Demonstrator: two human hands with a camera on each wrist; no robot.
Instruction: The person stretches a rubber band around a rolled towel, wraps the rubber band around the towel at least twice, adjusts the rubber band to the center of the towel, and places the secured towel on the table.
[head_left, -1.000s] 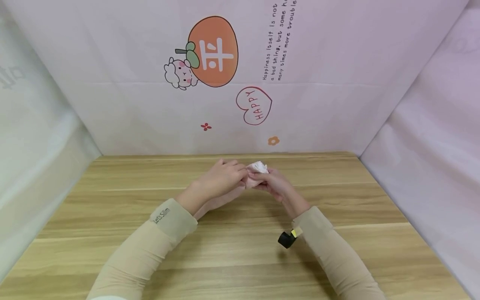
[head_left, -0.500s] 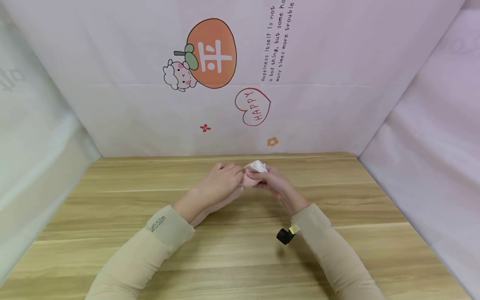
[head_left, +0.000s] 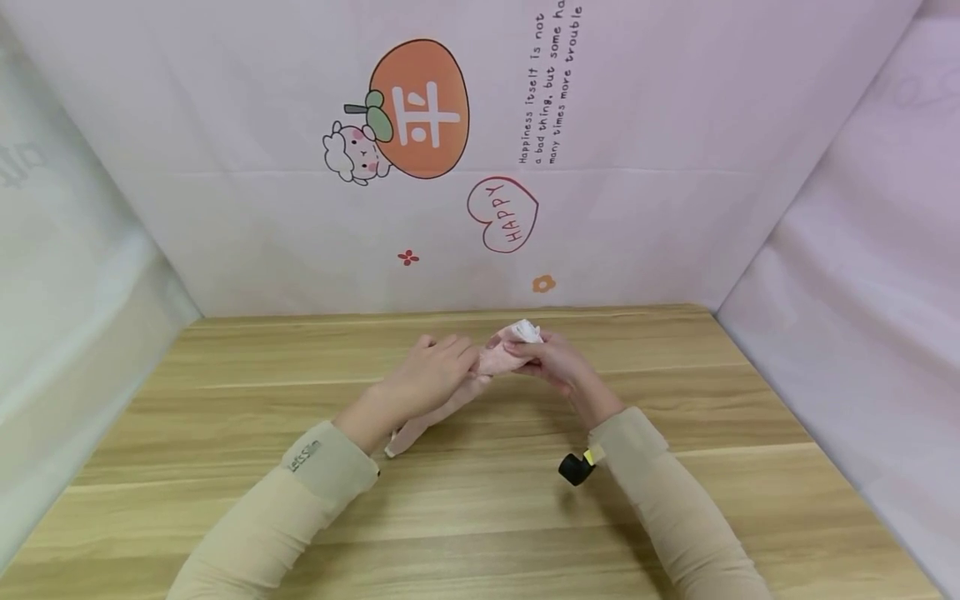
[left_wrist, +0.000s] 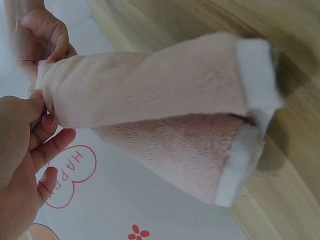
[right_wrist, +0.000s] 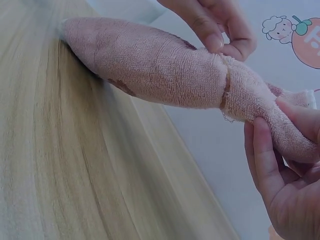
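A pink terry towel (head_left: pixel 500 357) with white end bands is bunched lengthwise and held above the table. My left hand (head_left: pixel 431 377) pinches it near its middle between thumb and fingertips, seen closely in the left wrist view. From there one part of the towel (left_wrist: pixel 145 85) hangs toward the table in two loose layers. My right hand (head_left: pixel 555 362) grips the other part, thumb on top and fingers beneath. In the right wrist view the towel (right_wrist: pixel 160 70) looks narrowed and twisted between the hands, with a folded edge showing there.
The wooden table (head_left: pixel 465 517) spreads under both arms. A white printed cloth (head_left: pixel 637 225) forms a wall behind it, and similar cloth hangs on both sides. A small black device (head_left: pixel 576 468) sticks out from the right cuff.
My left hand has slid leftward along the towel and slightly nearer. More pink cloth shows between the hands, and the hanging end now shows below the left wrist. My right hand has barely shifted.
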